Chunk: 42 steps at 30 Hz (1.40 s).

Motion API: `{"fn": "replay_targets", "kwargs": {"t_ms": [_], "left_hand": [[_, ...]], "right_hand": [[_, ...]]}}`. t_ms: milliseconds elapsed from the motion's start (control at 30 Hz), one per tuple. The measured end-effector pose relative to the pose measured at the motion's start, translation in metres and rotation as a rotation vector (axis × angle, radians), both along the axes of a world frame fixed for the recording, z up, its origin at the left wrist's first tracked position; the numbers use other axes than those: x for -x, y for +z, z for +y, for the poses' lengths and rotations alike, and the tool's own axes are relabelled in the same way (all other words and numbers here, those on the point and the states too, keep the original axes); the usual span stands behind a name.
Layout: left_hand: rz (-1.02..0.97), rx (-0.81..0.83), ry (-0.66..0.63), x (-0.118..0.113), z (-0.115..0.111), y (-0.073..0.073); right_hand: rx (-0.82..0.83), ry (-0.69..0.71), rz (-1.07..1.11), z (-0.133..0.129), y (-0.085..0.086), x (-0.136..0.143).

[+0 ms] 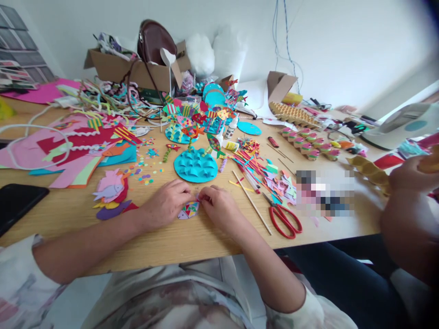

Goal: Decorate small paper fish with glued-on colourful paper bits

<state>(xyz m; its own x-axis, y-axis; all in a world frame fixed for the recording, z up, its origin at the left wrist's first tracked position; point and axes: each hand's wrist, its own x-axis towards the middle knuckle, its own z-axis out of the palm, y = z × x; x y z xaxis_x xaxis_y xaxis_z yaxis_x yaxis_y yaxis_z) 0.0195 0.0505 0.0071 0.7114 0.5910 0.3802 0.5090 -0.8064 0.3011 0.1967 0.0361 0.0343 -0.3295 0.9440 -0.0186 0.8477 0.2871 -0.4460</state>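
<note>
A small lilac paper fish (188,211) with a patchwork of colored triangles lies on the table in front of me. My left hand (168,203) has its fingers bent together over the fish's upper edge. At the tail end, my right hand (221,208) pinches the fish, and its fingers hide the tail. Just beyond my hands stands a round blue base (195,167) with raised paper scallops and paper fish on stems. Cut-out paper fish (111,187) are piled left of my left hand. Red-handled scissors (284,219) and a wooden stick (252,203) lie to the right.
Colored paper sheets (85,155) and a black phone (20,205) lie at left. Thin paper strips (245,167), glue bottles (231,127) and painted egg-carton pieces (308,141) spread across the back and right. A co-worker's arm (408,214) reaches in at right. Cardboard box (137,73) behind.
</note>
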Motion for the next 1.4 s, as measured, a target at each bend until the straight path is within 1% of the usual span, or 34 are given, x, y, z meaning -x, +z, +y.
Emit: {"fn": "replay_targets", "kwargs": {"t_ms": [233, 600, 833, 1400], "left_hand": [[-0.016, 0.046, -0.011, -0.0003, 0.0005, 0.0001], [-0.080, 0.050, 0.004, 0.0041, 0.0043, -0.0026], [-0.031, 0.042, -0.018, 0.0009, 0.0011, -0.0016], [-0.008, 0.057, -0.005, -0.0031, 0.0064, -0.0058]], "right_hand": [[-0.026, 0.058, -0.031, -0.0004, -0.0015, -0.0012], [-0.032, 0.068, -0.006, -0.0021, -0.0005, -0.0027], [-0.009, 0.055, 0.061, 0.0012, -0.0017, -0.0042], [-0.010, 0.018, 0.064, 0.0031, -0.0062, -0.0042]]}}
